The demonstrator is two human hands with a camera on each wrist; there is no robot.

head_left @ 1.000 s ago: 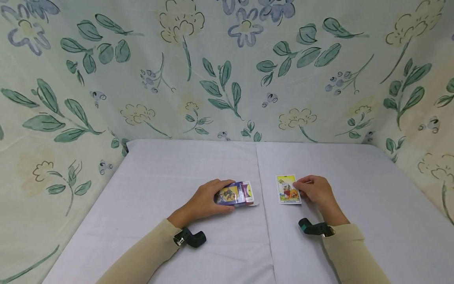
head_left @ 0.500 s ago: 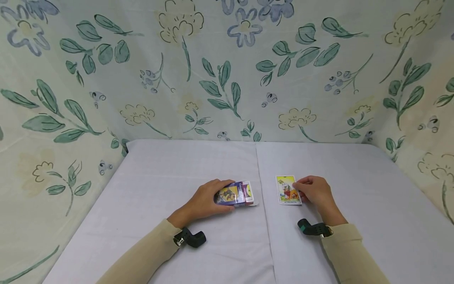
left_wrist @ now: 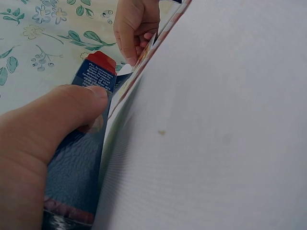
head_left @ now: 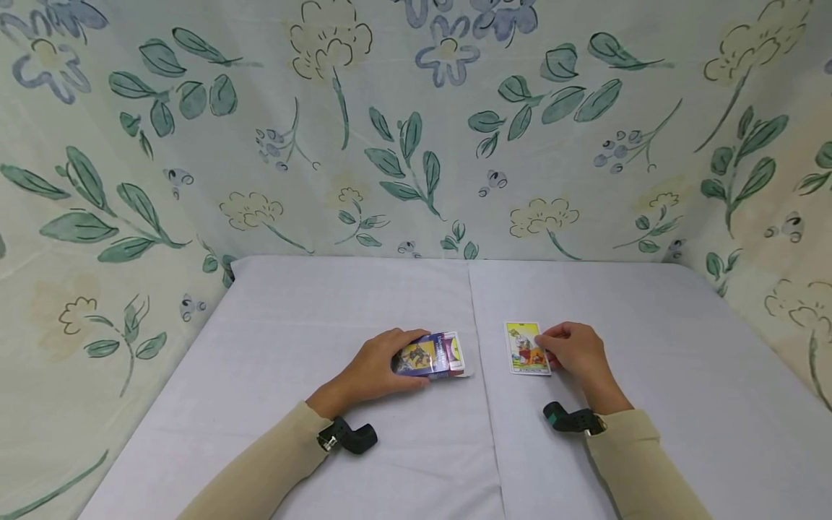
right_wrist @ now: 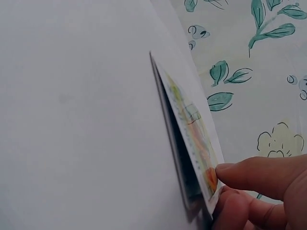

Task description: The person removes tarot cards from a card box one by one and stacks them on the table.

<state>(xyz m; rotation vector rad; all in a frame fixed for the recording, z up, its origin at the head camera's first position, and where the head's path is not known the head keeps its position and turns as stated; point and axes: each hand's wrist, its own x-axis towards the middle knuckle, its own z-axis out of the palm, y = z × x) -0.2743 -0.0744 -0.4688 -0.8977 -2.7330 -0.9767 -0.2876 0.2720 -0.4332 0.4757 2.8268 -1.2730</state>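
My left hand (head_left: 372, 367) grips a blue and purple tarot card box (head_left: 421, 357), lying on the cloth with its open end to the right. A pale card edge shows in that opening. In the left wrist view the thumb lies along the box's printed side (left_wrist: 96, 79), near a red end flap (left_wrist: 102, 61). To the right, my right hand (head_left: 577, 350) pinches a tarot card (head_left: 523, 347) by its right edge, picture side up. The right wrist view shows this card (right_wrist: 194, 132) tilted, with a dark gap under it and the thumb on its face.
A white cloth (head_left: 364, 296) covers the table, with a crease running between the box and the card. Floral fabric (head_left: 403, 159) hangs behind and at both sides. Each wrist wears a strap with a black camera.
My right wrist has drifted very slightly left, still pinching the card. My left hand and the box have stayed in place.
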